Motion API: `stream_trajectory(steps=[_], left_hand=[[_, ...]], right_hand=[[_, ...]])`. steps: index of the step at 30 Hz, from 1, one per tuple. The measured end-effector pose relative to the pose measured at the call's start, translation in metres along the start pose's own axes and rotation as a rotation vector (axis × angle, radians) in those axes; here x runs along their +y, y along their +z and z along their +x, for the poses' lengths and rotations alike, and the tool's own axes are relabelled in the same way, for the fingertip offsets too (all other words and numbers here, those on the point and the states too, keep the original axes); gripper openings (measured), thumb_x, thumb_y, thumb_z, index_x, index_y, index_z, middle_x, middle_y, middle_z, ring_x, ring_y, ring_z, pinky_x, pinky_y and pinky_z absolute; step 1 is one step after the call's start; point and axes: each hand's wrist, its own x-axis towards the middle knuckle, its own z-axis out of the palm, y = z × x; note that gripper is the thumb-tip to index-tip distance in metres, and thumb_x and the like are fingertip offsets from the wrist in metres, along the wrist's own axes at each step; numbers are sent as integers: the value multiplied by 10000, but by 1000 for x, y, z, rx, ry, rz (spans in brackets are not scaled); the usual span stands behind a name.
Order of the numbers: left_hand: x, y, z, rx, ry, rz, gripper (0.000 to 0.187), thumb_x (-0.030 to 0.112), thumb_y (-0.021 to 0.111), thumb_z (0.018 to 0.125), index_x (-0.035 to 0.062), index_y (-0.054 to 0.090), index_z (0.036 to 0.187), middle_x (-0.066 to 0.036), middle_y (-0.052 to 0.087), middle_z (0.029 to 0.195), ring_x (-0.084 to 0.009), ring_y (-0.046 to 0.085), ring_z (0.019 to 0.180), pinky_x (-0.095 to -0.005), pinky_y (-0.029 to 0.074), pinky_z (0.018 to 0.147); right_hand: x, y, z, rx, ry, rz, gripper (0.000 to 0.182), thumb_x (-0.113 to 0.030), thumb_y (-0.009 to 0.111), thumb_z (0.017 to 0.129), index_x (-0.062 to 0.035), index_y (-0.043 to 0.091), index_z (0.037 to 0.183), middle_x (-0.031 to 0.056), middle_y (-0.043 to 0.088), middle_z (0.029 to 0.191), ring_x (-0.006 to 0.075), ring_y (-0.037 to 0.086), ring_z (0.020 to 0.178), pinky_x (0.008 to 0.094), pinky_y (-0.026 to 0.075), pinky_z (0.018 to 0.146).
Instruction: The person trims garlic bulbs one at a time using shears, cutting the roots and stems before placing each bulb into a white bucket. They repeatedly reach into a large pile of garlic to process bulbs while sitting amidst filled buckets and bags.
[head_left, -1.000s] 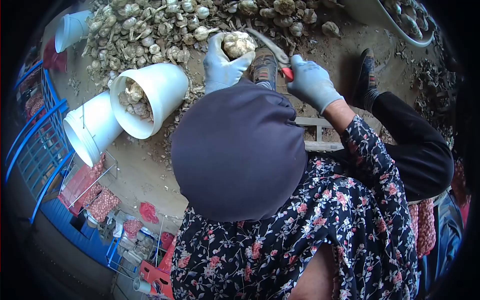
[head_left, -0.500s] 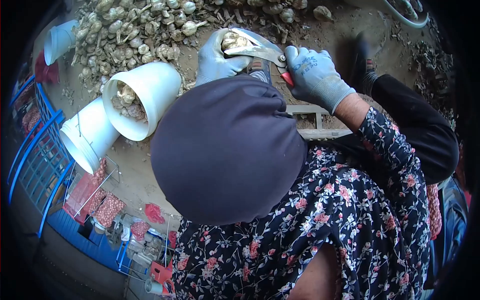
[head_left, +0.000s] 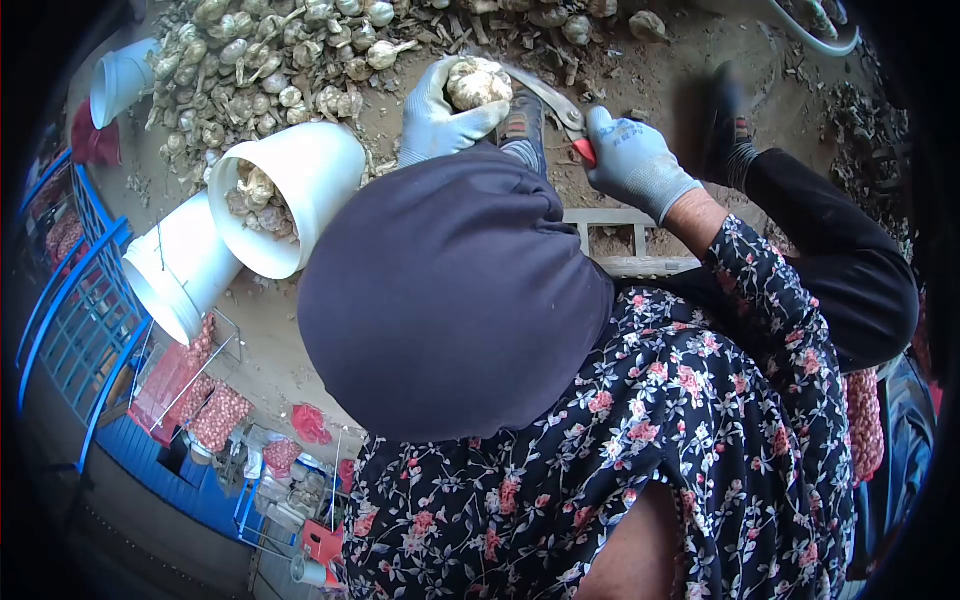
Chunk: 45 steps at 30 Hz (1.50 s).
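A pale garlic bulb [head_left: 480,83] sits in my left hand [head_left: 432,118], which wears a light grey-blue glove and has its fingers curled round the bulb. My right hand [head_left: 632,158], gloved alike, is closed on shears with red handles [head_left: 584,152]. The blades [head_left: 548,97] point up and left, their tips close beside the bulb, and now look closed together. A shoe [head_left: 522,118] shows just below the blades. A dark cloth head covering [head_left: 450,300] hides the left forearm.
A heap of garlic [head_left: 260,70] lies on the dirt ground at upper left. One tipped white bucket [head_left: 320,175] holds garlic bulbs; another white bucket [head_left: 185,265] leans beside it. Wooden slats [head_left: 640,266] show below my right hand. Filled net bags [head_left: 220,418] stand at lower left.
The shears were open around the bulb; now their blades have come together and moved right, off it. My right hand has shifted slightly down. The bulb shows whole in my left hand.
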Motion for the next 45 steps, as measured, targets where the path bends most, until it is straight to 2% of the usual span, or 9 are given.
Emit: stream_trajectory(steps=[7,11,21,25,27,29,34,38,45], left_hand=[[-16,-4,5,7,81,-779,446,-33,643,778,28,469,1184,-97,607,988,-214,630,912,-352,556,802],[-27,-1,6,-74,122,-1088,350,-22,590,828,54,525,1163,-124,615,1041,-255,633,960,-354,570,830],[-26,5,6,106,65,-783,502,-101,656,719,40,484,1170,-73,617,991,-178,622,896,-301,542,779],[-24,-36,-3,66,495,-692,318,-50,653,761,79,531,1026,-21,588,879,-119,592,773,-267,521,727],[29,-50,-35,824,513,-284,201,-31,641,771,50,571,941,-2,528,793,-100,553,695,-222,486,603],[36,-107,-61,1257,606,25,285,-22,615,732,19,532,1001,-101,542,1030,-212,569,838,-401,497,826],[28,-167,-88,1258,55,1635,354,17,593,711,-22,550,1061,-213,537,1072,-330,551,933,-413,439,887],[-5,-135,-9,772,-18,925,280,186,599,790,25,610,1019,-224,610,998,-353,604,935,-418,484,817],[-108,-177,98,330,-743,1293,569,367,626,796,11,521,1228,-227,611,1134,-331,620,1016,-420,504,860]], right_hand=[[11,14,-21,99,-43,583,441,-332,625,791,27,493,1009,258,602,988,393,579,996,419,448,855],[-1,-1,-9,-138,-38,867,480,-306,655,811,-8,509,1157,146,612,993,218,585,930,326,451,855],[-13,5,21,-76,-214,1004,338,-270,636,861,-17,569,1075,39,614,875,108,547,797,277,464,740],[-28,19,13,-63,-140,1218,212,-236,613,871,-35,549,848,-8,552,707,61,481,643,238,421,591],[-19,19,10,-132,19,1283,185,-201,587,878,-65,510,779,-40,484,648,57,456,545,229,391,481],[-6,25,10,-147,92,1256,191,-205,583,878,-77,492,771,-49,457,635,62,445,503,233,382,440],[0,28,21,-175,148,1207,194,-216,591,873,-76,481,797,-37,465,639,63,444,513,237,397,457],[-4,29,29,-172,216,1195,213,-225,608,857,-57,486,809,-24,483,644,64,464,527,244,410,471],[1,32,31,-115,211,746,380,-340,614,809,9,528,934,218,599,871,358,599,836,406,458,774]])
